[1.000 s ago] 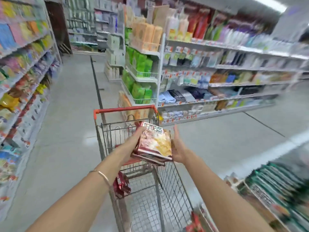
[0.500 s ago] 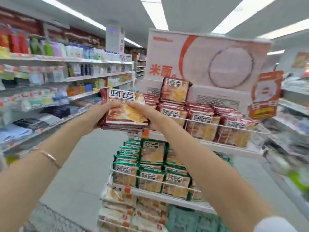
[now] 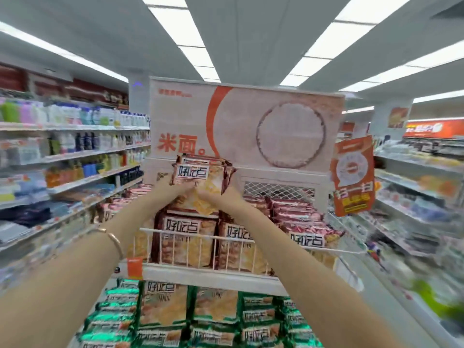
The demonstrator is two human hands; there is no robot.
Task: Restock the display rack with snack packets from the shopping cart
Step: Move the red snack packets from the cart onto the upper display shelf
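Note:
I hold a small stack of red-brown snack packets upright between both hands, over the top tier of the white wire display rack. My left hand grips the stack's lower left side. My right hand grips its lower right side. Below the stack, more packets of the same kind stand in rows behind the rack's front rail. Green packets fill the tier underneath. The shopping cart is out of view.
A large white sign board rises behind the top tier. An orange hanging tag dangles at the rack's right. Long shelves of bottles run along the left aisle, and more shelving stands at the right.
I turned from the cart to the rack. The stack went from low over the cart up to the top tier, and has now shifted right, over the standing packets.

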